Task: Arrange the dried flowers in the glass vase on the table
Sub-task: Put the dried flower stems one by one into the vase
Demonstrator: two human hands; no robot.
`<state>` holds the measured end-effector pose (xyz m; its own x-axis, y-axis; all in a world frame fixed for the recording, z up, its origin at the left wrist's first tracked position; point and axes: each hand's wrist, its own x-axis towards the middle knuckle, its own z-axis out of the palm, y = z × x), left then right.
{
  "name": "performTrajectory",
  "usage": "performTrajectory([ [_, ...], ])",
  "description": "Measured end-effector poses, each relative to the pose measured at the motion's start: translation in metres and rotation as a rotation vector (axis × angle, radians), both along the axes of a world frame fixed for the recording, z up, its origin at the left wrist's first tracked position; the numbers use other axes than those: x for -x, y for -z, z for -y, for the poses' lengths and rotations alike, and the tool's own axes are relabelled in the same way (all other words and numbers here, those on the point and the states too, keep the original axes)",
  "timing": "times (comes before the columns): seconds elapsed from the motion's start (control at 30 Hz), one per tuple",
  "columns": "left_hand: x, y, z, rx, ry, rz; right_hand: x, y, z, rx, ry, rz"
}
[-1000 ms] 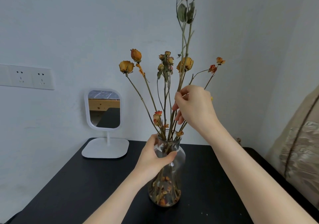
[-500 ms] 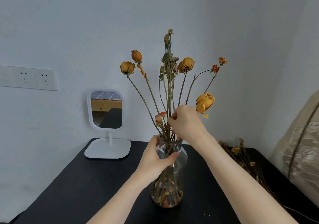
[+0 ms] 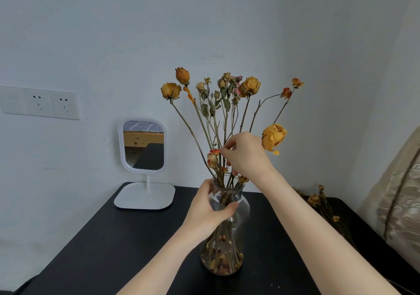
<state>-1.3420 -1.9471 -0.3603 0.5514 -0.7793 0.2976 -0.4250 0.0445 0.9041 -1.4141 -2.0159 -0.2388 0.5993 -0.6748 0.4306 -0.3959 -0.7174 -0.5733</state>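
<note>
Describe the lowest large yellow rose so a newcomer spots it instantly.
A glass vase of dried flowers stands on the black table. Just right of the right hand, above the vase mouth, hangs a large yellow rose. Unlike the other big blooms up top, it sits low, with one petal dangling beneath.

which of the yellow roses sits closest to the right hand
The big yellow rose hanging low just right of the right hand; the other yellow roses stand high at the top of the bunch.
</note>
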Motion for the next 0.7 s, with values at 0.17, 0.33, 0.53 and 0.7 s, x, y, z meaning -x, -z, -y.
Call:
performTrajectory([
  [0.17,-0.001,0.000,0.001,-0.024,-0.020,0.010,0.006,0.003,-0.002,-0.011,-0.030,0.002],
  [0.33,0.002,0.003,-0.002,-0.010,-0.034,0.002,0.026,0.013,-0.012,0.023,-0.039,0.031],
  [0.53,0.016,0.011,-0.022,0.106,-0.193,-0.079,0.077,0.048,-0.019,0.014,-0.008,0.072],
  [0.7,0.050,0.030,-0.050,0.290,-0.307,0.074,0.127,0.097,0.001,-0.167,0.074,0.015],
])
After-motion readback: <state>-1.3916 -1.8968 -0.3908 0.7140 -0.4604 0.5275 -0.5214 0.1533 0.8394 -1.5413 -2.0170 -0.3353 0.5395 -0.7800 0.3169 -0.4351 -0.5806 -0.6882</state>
